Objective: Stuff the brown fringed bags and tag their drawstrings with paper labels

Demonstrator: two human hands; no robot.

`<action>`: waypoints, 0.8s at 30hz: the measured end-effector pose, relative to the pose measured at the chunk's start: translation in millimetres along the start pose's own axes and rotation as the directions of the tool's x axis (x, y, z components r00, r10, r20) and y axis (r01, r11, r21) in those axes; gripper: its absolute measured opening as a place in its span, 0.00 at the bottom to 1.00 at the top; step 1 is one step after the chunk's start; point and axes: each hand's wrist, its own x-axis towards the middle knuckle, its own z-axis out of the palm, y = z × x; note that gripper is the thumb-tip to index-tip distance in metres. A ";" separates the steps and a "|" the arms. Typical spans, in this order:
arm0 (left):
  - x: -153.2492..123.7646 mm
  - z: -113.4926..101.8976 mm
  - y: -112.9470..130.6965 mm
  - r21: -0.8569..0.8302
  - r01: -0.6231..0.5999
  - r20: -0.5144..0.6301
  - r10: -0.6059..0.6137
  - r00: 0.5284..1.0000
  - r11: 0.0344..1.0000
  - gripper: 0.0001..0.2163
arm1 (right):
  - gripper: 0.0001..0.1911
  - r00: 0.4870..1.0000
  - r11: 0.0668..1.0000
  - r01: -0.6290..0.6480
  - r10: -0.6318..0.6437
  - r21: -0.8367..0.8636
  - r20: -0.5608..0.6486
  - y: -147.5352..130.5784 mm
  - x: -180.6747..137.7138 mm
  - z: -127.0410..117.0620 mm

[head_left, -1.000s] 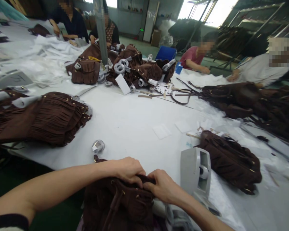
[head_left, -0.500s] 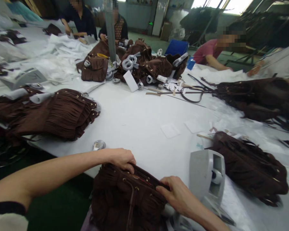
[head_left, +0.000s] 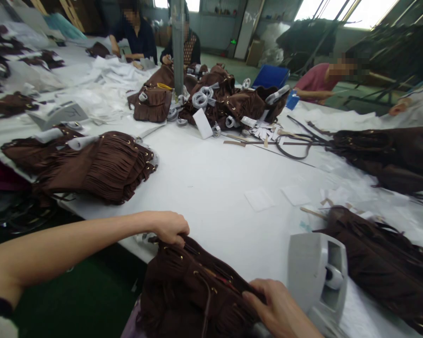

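Note:
A dark brown handbag (head_left: 183, 291) with brass eyelets and a hanging cord is at the table's near edge, its top slightly parted. My left hand (head_left: 171, 227) grips the far left end of its upper rim, fingers curled over the edge. At the right end of the same rim, my right hand (head_left: 271, 300) pinches the edge between thumb and fingers. A little reddish colour shows inside the opening. The bag's lower part runs out of the picture.
A grey tape dispenser (head_left: 317, 272) stands right of the bag, beside another brown bag (head_left: 384, 263). Fringed brown bags (head_left: 105, 164) lie at left. More bags (head_left: 225, 98) are heaped around a metal post (head_left: 178, 51). Several people sit across the white table (head_left: 204, 178).
My hands have moved farther apart along the rim, the left one slightly left and the right one right and down. The view has shifted, so the table's things appear farther right.

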 end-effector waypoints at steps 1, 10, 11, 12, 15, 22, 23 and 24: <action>-1.7 -1.7 4.5 0.025 -0.012 -0.011 0.012 1.000 1.000 0.07 | 0.14 1.000 1.000 0.017 -0.017 -0.009 -0.001 -3.7 0.5 -4.2; -5.2 -14.7 26.3 -0.010 -0.127 -0.077 0.125 0.989 0.992 0.08 | 0.13 0.973 0.971 0.229 -0.227 -0.062 0.041 -59.1 46.5 -6.5; -5.1 -15.7 24.6 -0.052 -0.115 -0.062 0.111 0.992 0.992 0.08 | 0.13 0.970 0.964 0.244 -0.240 -0.109 0.044 -60.4 51.5 -0.5; -5.2 -16.3 22.3 -0.091 -0.093 -0.040 0.089 0.995 0.992 0.08 | 0.15 0.969 0.955 0.248 -0.246 -0.160 0.034 -60.2 55.1 4.9; -7.0 -14.7 13.9 -0.196 0.003 0.023 0.001 1.000 0.981 0.07 | 0.19 0.964 0.931 0.255 -0.267 -0.263 -0.012 -52.7 57.6 13.5; -7.7 3.5 -0.9 -0.355 0.095 0.025 -0.092 0.995 0.930 0.07 | 0.18 0.970 0.905 0.217 -0.242 -0.365 -0.023 -35.5 59.0 12.8; -7.4 5.2 -2.3 -0.366 0.109 0.018 -0.110 0.994 0.924 0.07 | 0.18 0.971 0.898 0.209 -0.236 -0.388 -0.024 -34.6 60.9 13.0; -7.5 6.3 -3.5 -0.370 0.115 0.008 -0.121 0.993 0.922 0.07 | 0.18 0.972 0.891 0.202 -0.232 -0.406 -0.025 -34.0 62.6 12.9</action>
